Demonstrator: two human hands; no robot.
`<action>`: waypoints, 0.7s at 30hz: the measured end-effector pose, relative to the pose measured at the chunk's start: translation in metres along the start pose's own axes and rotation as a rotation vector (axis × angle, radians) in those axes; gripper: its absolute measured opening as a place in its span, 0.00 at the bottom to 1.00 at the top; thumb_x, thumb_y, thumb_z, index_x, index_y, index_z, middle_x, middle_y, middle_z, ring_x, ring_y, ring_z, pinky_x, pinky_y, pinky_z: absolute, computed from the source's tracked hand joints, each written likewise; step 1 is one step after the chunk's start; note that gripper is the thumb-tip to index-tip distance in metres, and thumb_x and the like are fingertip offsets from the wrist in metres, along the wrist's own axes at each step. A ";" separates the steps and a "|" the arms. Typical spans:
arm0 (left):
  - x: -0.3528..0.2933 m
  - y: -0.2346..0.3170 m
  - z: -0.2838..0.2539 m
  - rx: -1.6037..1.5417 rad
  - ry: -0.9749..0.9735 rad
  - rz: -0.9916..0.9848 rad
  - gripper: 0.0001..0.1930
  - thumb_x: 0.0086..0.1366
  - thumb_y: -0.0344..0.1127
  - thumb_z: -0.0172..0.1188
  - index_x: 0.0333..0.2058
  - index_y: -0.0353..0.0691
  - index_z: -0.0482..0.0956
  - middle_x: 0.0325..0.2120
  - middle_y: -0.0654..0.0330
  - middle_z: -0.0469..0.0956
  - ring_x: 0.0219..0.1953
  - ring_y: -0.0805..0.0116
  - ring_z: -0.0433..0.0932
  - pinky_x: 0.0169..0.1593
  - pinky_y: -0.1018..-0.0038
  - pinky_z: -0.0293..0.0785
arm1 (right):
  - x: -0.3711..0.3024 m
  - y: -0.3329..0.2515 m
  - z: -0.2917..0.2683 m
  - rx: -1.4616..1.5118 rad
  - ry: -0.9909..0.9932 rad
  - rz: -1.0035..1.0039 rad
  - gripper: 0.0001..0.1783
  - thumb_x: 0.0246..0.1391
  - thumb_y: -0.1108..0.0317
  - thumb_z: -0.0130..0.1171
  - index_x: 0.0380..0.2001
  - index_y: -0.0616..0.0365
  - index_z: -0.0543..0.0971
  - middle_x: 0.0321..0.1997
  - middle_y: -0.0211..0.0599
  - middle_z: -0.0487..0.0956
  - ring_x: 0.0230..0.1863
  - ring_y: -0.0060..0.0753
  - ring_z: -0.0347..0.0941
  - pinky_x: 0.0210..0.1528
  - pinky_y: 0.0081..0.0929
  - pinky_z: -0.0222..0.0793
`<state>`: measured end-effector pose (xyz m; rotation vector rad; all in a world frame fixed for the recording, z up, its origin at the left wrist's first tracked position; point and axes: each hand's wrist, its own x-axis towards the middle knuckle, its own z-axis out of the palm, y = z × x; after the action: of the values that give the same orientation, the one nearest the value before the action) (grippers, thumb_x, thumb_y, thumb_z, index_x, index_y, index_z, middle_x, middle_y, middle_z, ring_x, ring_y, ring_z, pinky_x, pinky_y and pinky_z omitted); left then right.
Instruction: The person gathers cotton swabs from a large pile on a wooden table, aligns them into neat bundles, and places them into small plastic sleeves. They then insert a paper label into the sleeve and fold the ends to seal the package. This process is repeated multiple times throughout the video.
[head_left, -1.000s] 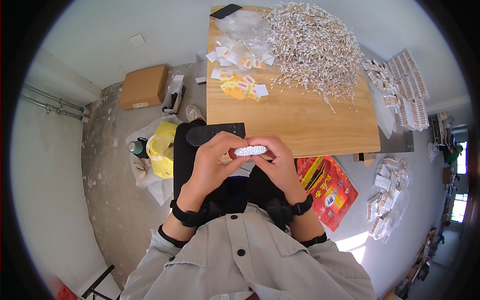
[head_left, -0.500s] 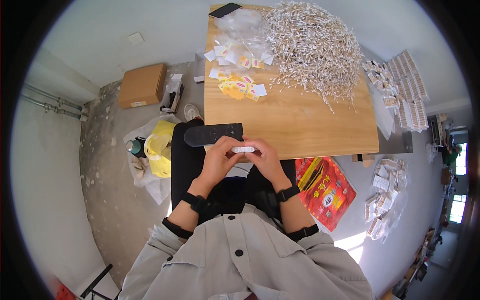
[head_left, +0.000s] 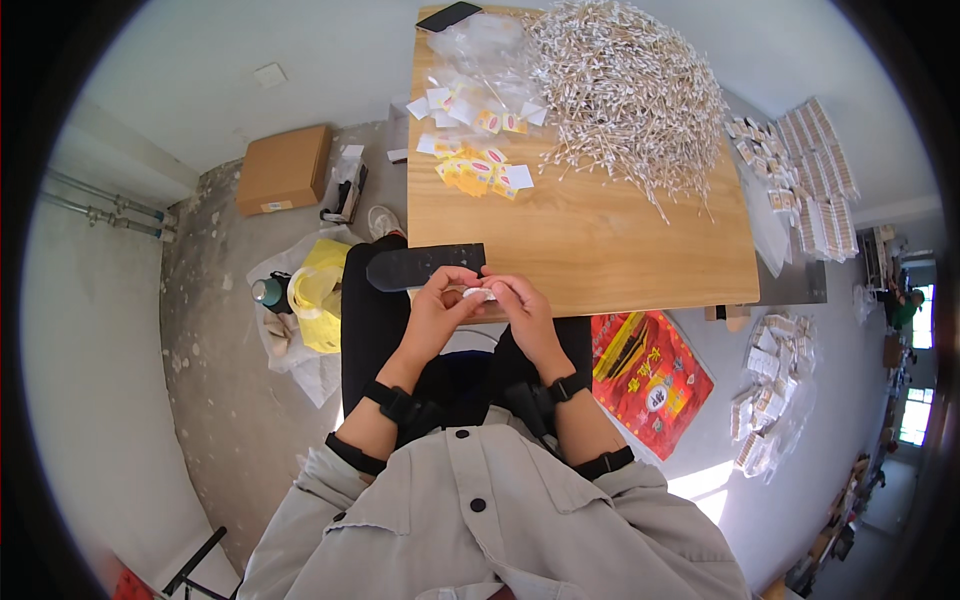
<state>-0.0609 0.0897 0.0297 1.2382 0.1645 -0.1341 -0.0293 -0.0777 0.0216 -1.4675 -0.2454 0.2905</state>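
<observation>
A small bundle of white-tipped cotton swabs [head_left: 482, 294] sits between my two hands at the near edge of the table. The fingers of my left hand [head_left: 434, 318] are closed on its left side. My right hand [head_left: 528, 314] grips the other side, thumb and fingers covering much of it. Just beyond my hands lies a dark flat board [head_left: 420, 267] at the table's near left corner. A big heap of loose cotton swabs [head_left: 625, 95] covers the far right of the wooden table [head_left: 600, 240].
Yellow and white cards [head_left: 470, 172] and clear plastic bags [head_left: 485, 55] lie at the table's far left, beside a dark phone [head_left: 450, 16]. Packed swab bundles [head_left: 815, 160] are stacked right of the table. A red printed sack [head_left: 650, 385] lies below the table edge.
My fingers have shifted around the swab bundle, and the right hand has come slightly closer to the left. Less of the bundle shows now, and it looks turned.
</observation>
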 end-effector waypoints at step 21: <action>0.002 -0.003 0.008 0.411 -0.019 0.182 0.14 0.61 0.22 0.63 0.46 0.39 0.79 0.38 0.64 0.71 0.42 0.76 0.74 0.43 0.81 0.74 | 0.007 0.017 -0.003 0.023 -0.016 0.069 0.20 0.71 0.58 0.45 0.45 0.67 0.76 0.54 0.49 0.77 0.55 0.31 0.72 0.55 0.26 0.70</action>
<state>-0.0591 0.0814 0.0291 1.6542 0.0053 -0.0212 -0.0221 -0.0770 0.0047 -1.4537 -0.2036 0.3601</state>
